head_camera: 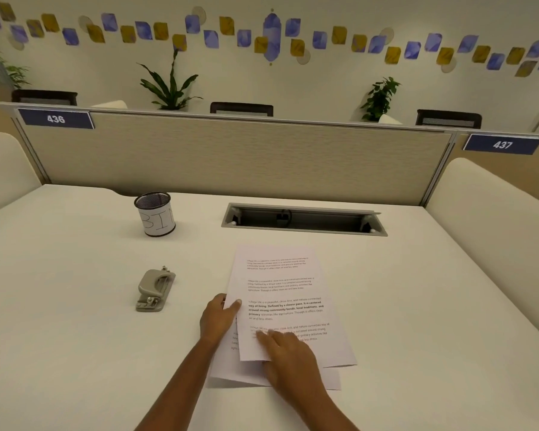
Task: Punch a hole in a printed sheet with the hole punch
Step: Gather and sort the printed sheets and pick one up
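A printed sheet (283, 287) with several paragraphs of text lies on top of another sheet (231, 373) near the desk's front middle. My left hand (217, 317) pinches the top sheet's left edge, thumb on top and fingers under it. My right hand (288, 357) grips its lower edge, fingers spread over the bottom paragraph and blurred. The grey hole punch (154, 289) rests on the desk to the left of the sheets, about a hand's width from my left hand, untouched.
A black mesh cup (155, 214) with a paper label reading "BIN" stands at the back left. A cable tray slot (304, 219) is sunk in the white desk (75, 337) behind the sheets. A beige partition (231, 157) closes the far edge.
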`<action>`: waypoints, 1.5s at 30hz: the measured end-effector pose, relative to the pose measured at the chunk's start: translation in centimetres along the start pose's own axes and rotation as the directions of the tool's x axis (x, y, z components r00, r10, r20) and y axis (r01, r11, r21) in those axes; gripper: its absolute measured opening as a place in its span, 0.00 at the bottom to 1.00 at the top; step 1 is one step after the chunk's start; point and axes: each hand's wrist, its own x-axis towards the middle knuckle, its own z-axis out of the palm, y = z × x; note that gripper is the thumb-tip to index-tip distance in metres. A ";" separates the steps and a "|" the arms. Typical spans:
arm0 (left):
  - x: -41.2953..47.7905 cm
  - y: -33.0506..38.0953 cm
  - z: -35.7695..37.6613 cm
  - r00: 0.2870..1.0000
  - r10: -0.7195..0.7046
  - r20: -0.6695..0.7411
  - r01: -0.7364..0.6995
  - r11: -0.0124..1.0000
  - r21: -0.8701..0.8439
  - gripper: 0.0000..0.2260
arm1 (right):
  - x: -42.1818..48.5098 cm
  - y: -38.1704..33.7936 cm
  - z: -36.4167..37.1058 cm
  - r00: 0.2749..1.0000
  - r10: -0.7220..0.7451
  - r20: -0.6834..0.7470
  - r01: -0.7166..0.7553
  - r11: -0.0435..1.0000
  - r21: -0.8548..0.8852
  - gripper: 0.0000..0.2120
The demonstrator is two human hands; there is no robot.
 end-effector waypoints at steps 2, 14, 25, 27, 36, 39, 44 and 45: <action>-0.1 -0.2 0.0 1.000 0.022 0.004 -0.022 1.000 -0.008 0.14 | -0.5 0.5 -0.5 0.998 0.024 0.053 -0.026 0.999 0.039 0.28; -1.3 -1.2 -0.9 0.985 0.079 0.155 0.008 0.871 -0.491 0.15 | -0.3 9.5 -4.0 0.759 0.650 -0.035 -0.498 0.613 0.613 0.32; -1.8 5.6 -1.6 0.944 0.330 -0.017 -0.307 0.860 -0.407 0.06 | 2.9 11.0 -8.7 0.736 0.676 -0.033 -0.221 0.286 0.932 0.06; -2.0 7.4 -2.1 0.906 0.418 -0.063 -0.410 0.834 -0.369 0.07 | 3.7 10.4 -10.0 0.727 0.668 -0.157 -0.113 0.342 0.933 0.05; -2.1 9.0 -2.8 0.876 0.473 -0.096 -0.467 0.779 -0.418 0.11 | 4.1 9.8 -10.8 0.754 0.596 -0.276 -0.037 0.459 0.888 0.07; -1.9 8.4 -2.6 0.881 0.465 -0.083 -0.459 0.803 -0.381 0.10 | 3.9 9.7 -10.5 0.757 0.595 -0.269 -0.048 0.461 0.886 0.07; -2.1 9.3 -3.1 0.841 0.526 -0.126 -0.528 0.749 -0.400 0.11 | 4.3 9.0 -11.6 0.754 0.583 -0.303 -0.011 0.473 0.881 0.03; -2.1 9.4 -3.3 0.831 0.539 -0.137 -0.542 0.730 -0.417 0.11 | 4.4 8.9 -11.8 0.751 0.581 -0.314 0.001 0.475 0.880 0.03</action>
